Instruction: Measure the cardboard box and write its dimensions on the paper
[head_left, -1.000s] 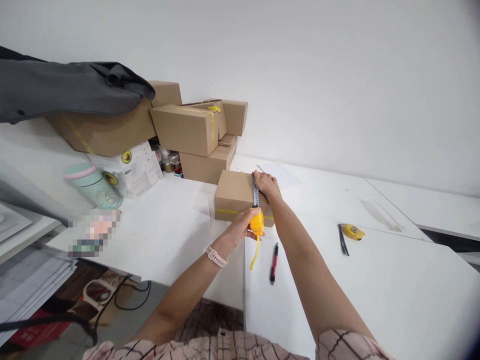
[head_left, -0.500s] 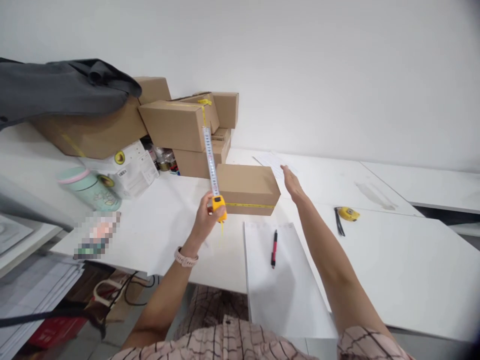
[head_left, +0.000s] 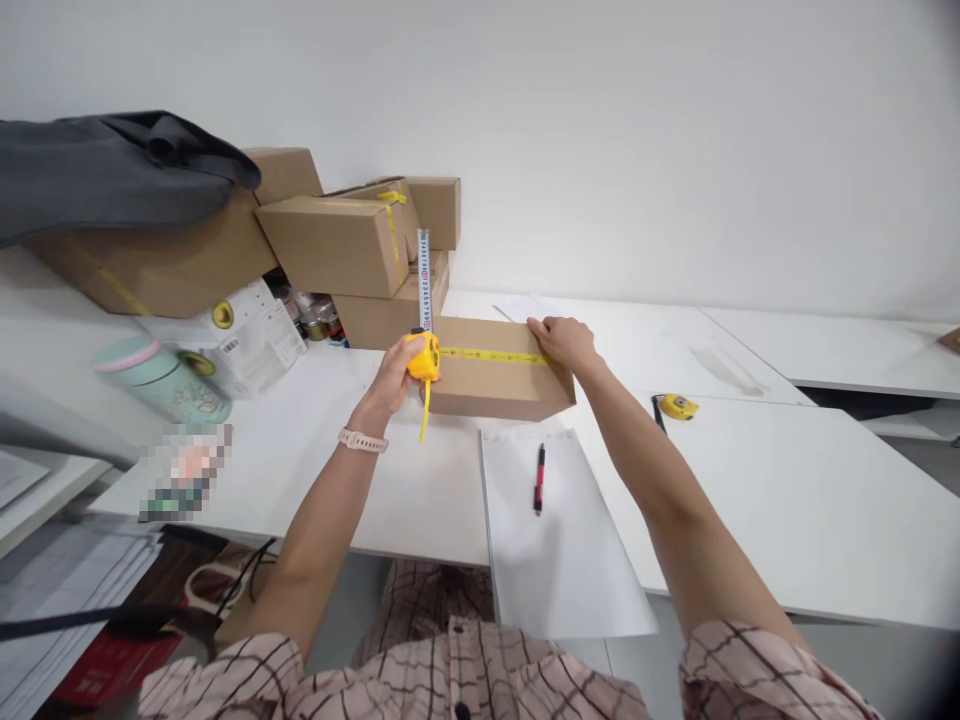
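My left hand is closed round a yellow tape measure with a yellow strap hanging below it. The metal blade sticks out of the case, pointing away from me, beside the left end of a brown cardboard box. Yellow tape runs along the box's length. At the box's right end, my right hand grips the far upper edge, fingers bent over it. In front of the box lies a white paper pad with a red and black pen on it.
More cardboard boxes are stacked at the back left, partly under a dark grey cloth item. A mint green tumbler and a white avocado-print box stand at left. Another yellow tape measure lies at right.
My right hand has come down from beside the box and taken hold of its right end. The box has tipped, turning its taped face upward. My left hand has moved the tape measure farther away.
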